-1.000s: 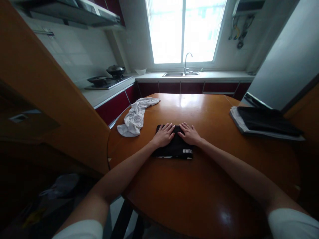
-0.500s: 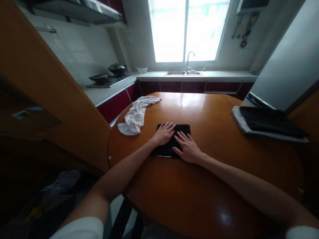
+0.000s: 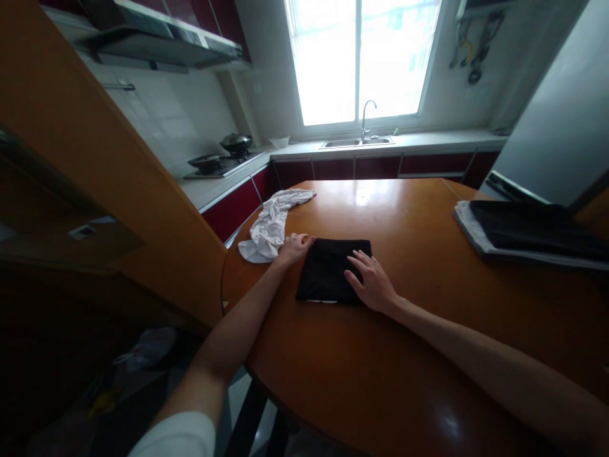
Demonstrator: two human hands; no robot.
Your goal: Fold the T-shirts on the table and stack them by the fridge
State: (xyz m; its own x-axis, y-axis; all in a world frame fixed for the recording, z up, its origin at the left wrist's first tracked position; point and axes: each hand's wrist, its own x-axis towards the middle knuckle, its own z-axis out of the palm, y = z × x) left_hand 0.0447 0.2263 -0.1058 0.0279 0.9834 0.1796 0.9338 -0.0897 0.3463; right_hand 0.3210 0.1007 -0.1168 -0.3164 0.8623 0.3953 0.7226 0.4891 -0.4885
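A black folded cloth [image 3: 328,270] lies flat on the wooden table [image 3: 404,355] in front of me, with a thin white strip showing along its near edge. At its far left corner my left hand [image 3: 295,247] is closed, with bent fingers meeting at the cloth's edge. My right hand [image 3: 373,282] is open, fingers spread, over the right side of the same cloth. Just beyond my left hand is a crumpled white garment [image 3: 270,225], lying near the table's left edge.
On the table's right side is a stack of dark and white folded items [image 3: 528,231]. An orange wooden panel [image 3: 157,254] stands at the left. Behind the table run a counter with a sink [image 3: 356,143] and a stove with pans [image 3: 235,143]. A large grey appliance [image 3: 556,120] is at the right.
My left hand has moved left off the middle of the black cloth to its far left corner, its fingers now bent. My right hand has shifted slightly toward the cloth's right edge.
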